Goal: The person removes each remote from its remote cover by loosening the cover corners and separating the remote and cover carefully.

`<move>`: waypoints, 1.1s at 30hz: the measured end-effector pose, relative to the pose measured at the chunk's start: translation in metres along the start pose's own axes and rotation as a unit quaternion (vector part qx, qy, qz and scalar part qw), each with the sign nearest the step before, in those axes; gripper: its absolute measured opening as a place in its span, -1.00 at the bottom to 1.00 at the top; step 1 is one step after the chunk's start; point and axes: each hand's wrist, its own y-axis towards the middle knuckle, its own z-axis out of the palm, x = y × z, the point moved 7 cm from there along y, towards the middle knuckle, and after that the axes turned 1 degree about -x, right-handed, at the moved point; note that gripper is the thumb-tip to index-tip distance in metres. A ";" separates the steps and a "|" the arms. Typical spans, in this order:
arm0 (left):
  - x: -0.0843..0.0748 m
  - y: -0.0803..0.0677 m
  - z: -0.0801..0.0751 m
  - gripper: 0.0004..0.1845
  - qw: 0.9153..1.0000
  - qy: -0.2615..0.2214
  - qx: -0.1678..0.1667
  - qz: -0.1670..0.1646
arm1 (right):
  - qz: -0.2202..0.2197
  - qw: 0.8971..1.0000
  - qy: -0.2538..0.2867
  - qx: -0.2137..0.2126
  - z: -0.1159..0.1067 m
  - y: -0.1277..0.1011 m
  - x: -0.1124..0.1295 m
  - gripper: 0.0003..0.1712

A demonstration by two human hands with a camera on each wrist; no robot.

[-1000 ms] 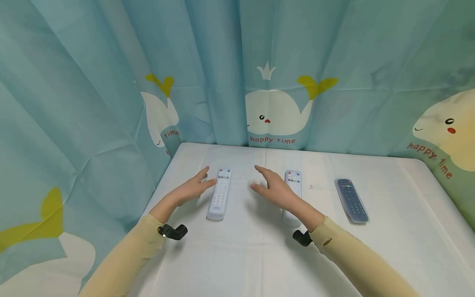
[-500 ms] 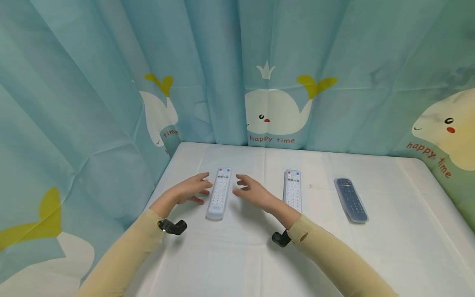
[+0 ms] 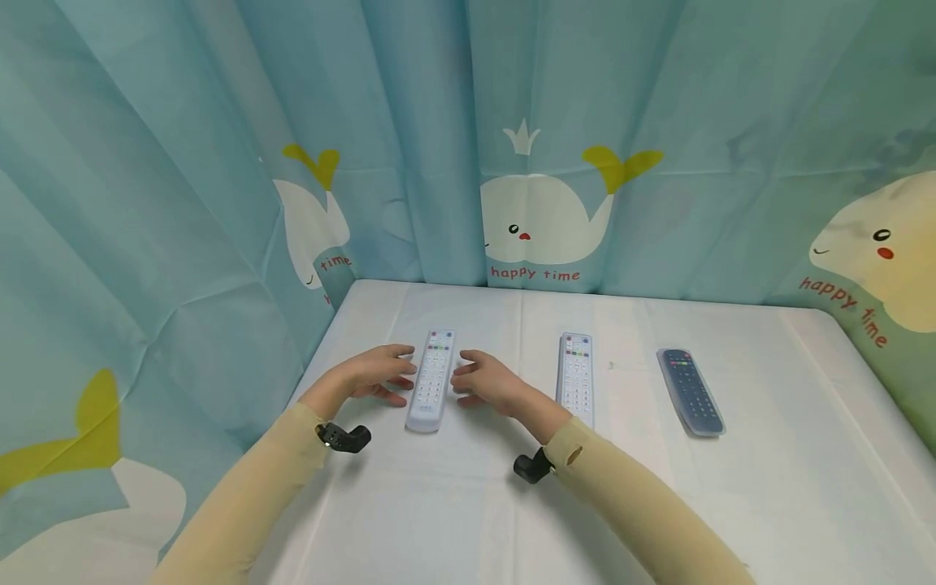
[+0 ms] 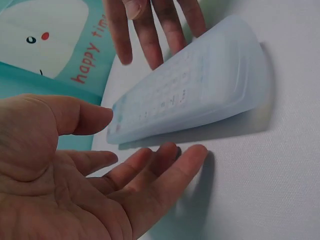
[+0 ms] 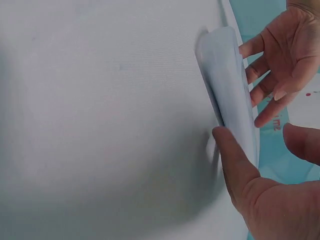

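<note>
White remote point(image 3: 431, 382) sits toward the far-left corner of the table point(image 3: 409, 520), long axis aimed roughly at the far edge. Left hand point(image 3: 374, 372) and right hand point(image 3: 488, 383) flank it, empty, fingers loose; can't call which's nearer.

Red letters point(image 3: 535, 274) on the curtain point(image 3: 629, 89) spell "happy time" at your 12 o'clock, below a whale point(image 3: 544, 219), and again at your 2 o'clock. At 11 o'clock you can read "time". The remotes point(image 3: 430, 382) bear print point(image 3: 575, 383) too small for you to read.
</note>
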 end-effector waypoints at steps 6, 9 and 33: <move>0.001 0.004 0.001 -0.31 1.000 -0.003 0.011 -0.004 | 0.012 0.999 0.045 0.004 0.005 0.005 -0.002 -0.19; 0.002 0.006 0.001 -0.30 1.000 -0.006 0.014 -0.006 | 0.019 0.998 0.057 0.008 0.006 0.006 -0.003 -0.18; 0.003 0.014 0.005 -0.33 1.000 0.011 0.000 -0.002 | 0.034 0.994 0.100 0.005 0.010 0.020 -0.012 -0.32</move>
